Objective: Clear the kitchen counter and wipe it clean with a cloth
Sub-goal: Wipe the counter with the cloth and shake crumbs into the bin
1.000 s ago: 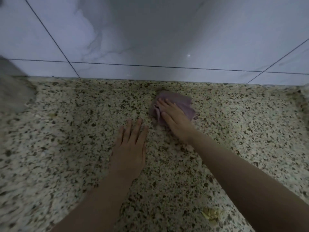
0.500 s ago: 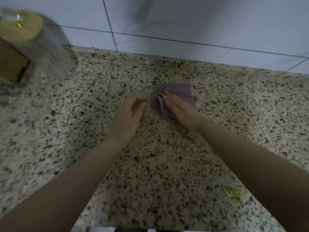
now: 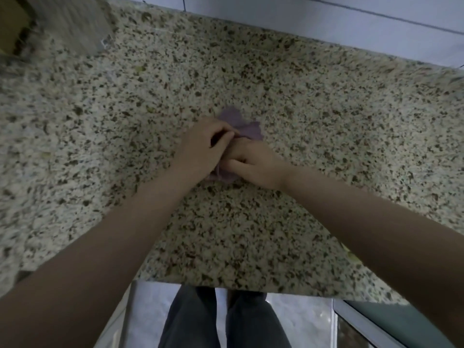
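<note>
A small purple cloth [image 3: 244,126] lies bunched on the speckled granite counter [image 3: 326,121] near its middle. My left hand [image 3: 200,146] has its fingers curled over the cloth's left side and grips it. My right hand [image 3: 253,162] sits beside it on the right, fingers curled into the cloth as well. The two hands touch each other and hide most of the cloth; only its far corner and a fold below the hands show.
A blurred grey cylindrical container [image 3: 72,23] stands at the counter's far left corner beside a brownish object [image 3: 10,26]. White wall tiles [image 3: 326,23] run along the back. A small yellowish scrap [image 3: 351,256] lies near the front edge [image 3: 226,285].
Both hands have pulled back toward me with the cloth. My left hand, flat on the counter a second ago, has closed onto the cloth, and my right hand has gone from pressing flat to gripping.
</note>
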### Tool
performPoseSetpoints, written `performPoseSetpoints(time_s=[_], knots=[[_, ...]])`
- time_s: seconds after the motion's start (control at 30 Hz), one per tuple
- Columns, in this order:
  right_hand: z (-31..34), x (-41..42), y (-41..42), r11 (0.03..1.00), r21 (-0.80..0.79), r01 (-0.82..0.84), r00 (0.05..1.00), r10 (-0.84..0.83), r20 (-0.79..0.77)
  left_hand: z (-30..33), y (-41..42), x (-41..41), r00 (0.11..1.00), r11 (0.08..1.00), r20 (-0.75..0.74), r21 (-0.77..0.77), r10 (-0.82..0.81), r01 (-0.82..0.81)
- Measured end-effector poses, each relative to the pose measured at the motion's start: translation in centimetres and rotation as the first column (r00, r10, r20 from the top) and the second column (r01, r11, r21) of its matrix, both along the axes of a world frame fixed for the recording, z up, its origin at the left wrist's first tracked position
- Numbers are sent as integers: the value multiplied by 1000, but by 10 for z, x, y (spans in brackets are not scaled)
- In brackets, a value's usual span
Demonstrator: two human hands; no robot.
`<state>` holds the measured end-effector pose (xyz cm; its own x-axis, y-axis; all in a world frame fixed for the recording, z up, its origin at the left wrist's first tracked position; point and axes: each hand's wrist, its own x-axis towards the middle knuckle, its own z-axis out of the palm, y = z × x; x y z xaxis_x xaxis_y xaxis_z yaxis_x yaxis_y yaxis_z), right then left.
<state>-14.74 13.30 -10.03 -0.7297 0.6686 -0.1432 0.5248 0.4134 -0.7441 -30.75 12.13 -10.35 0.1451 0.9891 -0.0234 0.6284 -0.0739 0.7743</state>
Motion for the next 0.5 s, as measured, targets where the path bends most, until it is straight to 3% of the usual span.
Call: performPoseSetpoints(time_s=[0.17, 0.5], knots=[[5, 12, -28, 998, -56, -4, 1000, 5, 20, 2, -47, 5, 999, 999, 29, -34, -27, 28], [7, 58, -90, 991, -131, -19, 995, 32, 94, 0, -141, 75, 985, 988, 69, -12, 156, -155]])
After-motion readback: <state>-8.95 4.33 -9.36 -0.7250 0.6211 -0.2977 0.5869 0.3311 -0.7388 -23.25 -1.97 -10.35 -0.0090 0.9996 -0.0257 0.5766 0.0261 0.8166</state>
